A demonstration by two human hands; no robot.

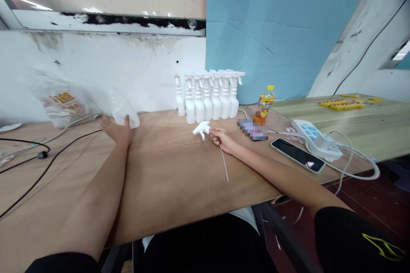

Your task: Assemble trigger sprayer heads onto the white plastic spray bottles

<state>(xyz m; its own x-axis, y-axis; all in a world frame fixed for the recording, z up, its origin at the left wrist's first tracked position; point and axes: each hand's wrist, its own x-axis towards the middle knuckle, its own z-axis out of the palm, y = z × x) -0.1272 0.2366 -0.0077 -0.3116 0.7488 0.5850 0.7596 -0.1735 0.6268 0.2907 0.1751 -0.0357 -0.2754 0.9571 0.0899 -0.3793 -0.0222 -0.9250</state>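
The row of white spray bottles [207,98] at 12 o'clock looks sorted: each one I can make out has its head on. What's left in view is one loose pair. A headless bottle [123,108] sits at 10 o'clock, tilted, with the left hand [118,130] right by it, fingers wide (can't tell if they're actually gripping). The right hand [220,140], at 1 o'clock, pinches a spray head [202,129] with its tube [224,166] hanging down, so those two aren't joined yet.

Table [160,166] is brown wood. Plastic bag [64,100] at 10 o'clock beyond the bottle, drink bottle [264,104] at 2, phone [297,155] and power strip [304,130] near 3. Scuffed white wall [128,72] behind, blue cloth [272,21] hanging at 1.
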